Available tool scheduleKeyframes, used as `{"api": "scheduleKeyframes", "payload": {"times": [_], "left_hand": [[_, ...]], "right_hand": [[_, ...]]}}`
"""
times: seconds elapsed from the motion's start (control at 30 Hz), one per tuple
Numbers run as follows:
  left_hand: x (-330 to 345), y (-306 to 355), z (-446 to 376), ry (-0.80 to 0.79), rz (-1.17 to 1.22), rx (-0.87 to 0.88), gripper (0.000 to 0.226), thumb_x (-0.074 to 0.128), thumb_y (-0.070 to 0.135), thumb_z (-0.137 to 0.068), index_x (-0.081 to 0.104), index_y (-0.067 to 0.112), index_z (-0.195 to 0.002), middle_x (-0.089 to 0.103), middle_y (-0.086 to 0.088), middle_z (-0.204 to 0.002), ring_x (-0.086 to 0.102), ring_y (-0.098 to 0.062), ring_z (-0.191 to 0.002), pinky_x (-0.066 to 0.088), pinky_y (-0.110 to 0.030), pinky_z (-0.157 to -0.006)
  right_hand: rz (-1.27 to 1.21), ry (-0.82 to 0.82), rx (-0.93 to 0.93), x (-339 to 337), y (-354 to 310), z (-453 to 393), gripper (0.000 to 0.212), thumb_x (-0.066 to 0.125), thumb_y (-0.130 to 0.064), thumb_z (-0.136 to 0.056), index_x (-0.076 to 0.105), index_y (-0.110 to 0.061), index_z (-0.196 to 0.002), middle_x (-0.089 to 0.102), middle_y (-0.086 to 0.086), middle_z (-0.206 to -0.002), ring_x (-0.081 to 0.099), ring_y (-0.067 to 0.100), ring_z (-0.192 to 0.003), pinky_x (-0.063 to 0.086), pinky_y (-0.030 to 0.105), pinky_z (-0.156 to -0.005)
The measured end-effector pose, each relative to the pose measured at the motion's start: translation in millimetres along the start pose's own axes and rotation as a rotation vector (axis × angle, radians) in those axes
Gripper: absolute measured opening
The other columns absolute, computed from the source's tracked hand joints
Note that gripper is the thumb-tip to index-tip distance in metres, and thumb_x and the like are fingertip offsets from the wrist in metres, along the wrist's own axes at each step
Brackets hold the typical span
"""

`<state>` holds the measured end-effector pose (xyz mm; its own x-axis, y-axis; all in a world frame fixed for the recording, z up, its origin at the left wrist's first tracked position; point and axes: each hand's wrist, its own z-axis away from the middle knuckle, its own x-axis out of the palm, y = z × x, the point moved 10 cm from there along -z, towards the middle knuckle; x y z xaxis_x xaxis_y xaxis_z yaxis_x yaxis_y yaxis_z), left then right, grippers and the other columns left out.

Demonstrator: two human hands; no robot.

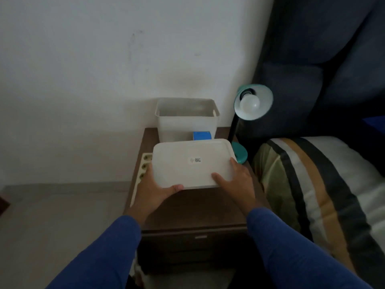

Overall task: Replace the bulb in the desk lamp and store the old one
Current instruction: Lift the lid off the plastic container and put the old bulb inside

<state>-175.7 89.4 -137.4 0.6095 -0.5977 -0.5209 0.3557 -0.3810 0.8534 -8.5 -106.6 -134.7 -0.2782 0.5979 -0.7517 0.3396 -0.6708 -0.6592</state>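
White lid gripped by left hand, right hand.

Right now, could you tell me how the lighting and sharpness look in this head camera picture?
Head view: dim and flat, with the bulb in the desk lamp unlit; the sofa and nightstand front sink into near-black. Soft throughout, so the sticker on the white lid is unreadable. Wide-angle bending curves the edges. Both hands, left and right, stay distinguishable.

I saw the white plastic lid at frame centre, above the dark wooden nightstand. Above it in frame stood the open white plastic bin; the teal desk lamp stood right, the beige power strip left.
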Motion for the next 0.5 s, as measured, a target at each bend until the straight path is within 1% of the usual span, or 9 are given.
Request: {"api": "scheduleKeyframes", "payload": {"times": [0.07, 0.13, 0.23, 0.3, 0.33, 0.4, 0.5], "left_hand": [[11.8, -13.1, 19.9, -0.022, 0.017, -0.039, 0.098, 0.085, 0.035, -0.06, 0.027, 0.021, -0.138, 0.047, 0.002, -0.131, 0.045, -0.016, -0.119, 0.041, -0.033, -0.097], [21.1, -24.7, 37.1, -0.036, -0.014, -0.089, 0.101, 0.085, 0.036, -0.061, 0.025, 0.018, -0.14, 0.044, -0.001, -0.136, 0.042, -0.021, -0.126, 0.037, -0.034, -0.101], [31.7, -35.9, 54.9, -0.053, -0.071, -0.149, 0.1, 0.085, 0.039, -0.06, 0.027, 0.015, -0.138, 0.044, -0.004, -0.136, 0.042, -0.023, -0.126, 0.037, -0.032, -0.099], [36.7, -44.8, 60.9, -0.069, -0.104, -0.185, 0.102, 0.084, 0.045, -0.057, 0.028, 0.014, -0.136, 0.045, -0.005, -0.135, 0.044, -0.024, -0.125, 0.039, -0.036, -0.101], [38.6, -48.2, 62.3, -0.077, -0.127, -0.197, 0.106, 0.084, 0.05, -0.054, 0.028, 0.013, -0.136, 0.046, -0.006, -0.136, 0.044, -0.026, -0.125, 0.041, -0.04, -0.103], [41.8, -54.1, 63.9, -0.102, -0.172, -0.23, 0.111, 0.083, 0.056, -0.05, 0.028, 0.012, -0.136, 0.046, -0.007, -0.135, 0.045, -0.027, -0.124, 0.042, -0.045, -0.102], [45.0, -55.3, 63.0, -0.124, -0.223, -0.244, 0.112, 0.082, 0.057, -0.049, 0.028, 0.013, -0.136, 0.047, -0.006, -0.134, 0.045, -0.026, -0.124, 0.043, -0.044, -0.101]], "right_hand": [[0.012, -0.025, 0.018, 3.5, 16.1, 18.0, 0.082, 0.06, -0.053, -0.082, 0.021, -0.021, -0.147, 0.03, 0.008, -0.149, 0.034, 0.024, -0.134, 0.03, 0.037, -0.109], [0.029, -0.048, 0.043, 6.6, 30.9, 31.1, 0.082, 0.061, -0.052, -0.081, 0.022, -0.021, -0.147, 0.031, 0.008, -0.149, 0.033, 0.025, -0.135, 0.028, 0.037, -0.11], [0.048, -0.1, 0.079, 12.6, 47.9, 42.9, 0.083, 0.061, -0.052, -0.081, 0.022, -0.021, -0.147, 0.03, 0.008, -0.15, 0.031, 0.025, -0.137, 0.026, 0.035, -0.111], [0.048, -0.13, 0.092, 17.5, 56.1, 47.1, 0.083, 0.061, -0.052, -0.081, 0.022, -0.021, -0.147, 0.03, 0.008, -0.15, 0.03, 0.024, -0.137, 0.026, 0.036, -0.111], [0.046, -0.142, 0.094, 19.7, 58.9, 48.1, 0.083, 0.062, -0.052, -0.081, 0.022, -0.02, -0.147, 0.03, 0.009, -0.15, 0.03, 0.024, -0.137, 0.027, 0.036, -0.111], [0.051, -0.164, 0.105, 23.6, 64.4, 48.8, 0.083, 0.062, -0.051, -0.081, 0.022, -0.019, -0.147, 0.031, 0.009, -0.149, 0.031, 0.024, -0.137, 0.027, 0.037, -0.111], [0.096, -0.214, 0.131, 31.2, 73.5, 47.5, 0.082, 0.061, -0.053, -0.081, 0.025, -0.019, -0.146, 0.032, 0.011, -0.148, 0.032, 0.026, -0.136, 0.027, 0.039, -0.111]]}}
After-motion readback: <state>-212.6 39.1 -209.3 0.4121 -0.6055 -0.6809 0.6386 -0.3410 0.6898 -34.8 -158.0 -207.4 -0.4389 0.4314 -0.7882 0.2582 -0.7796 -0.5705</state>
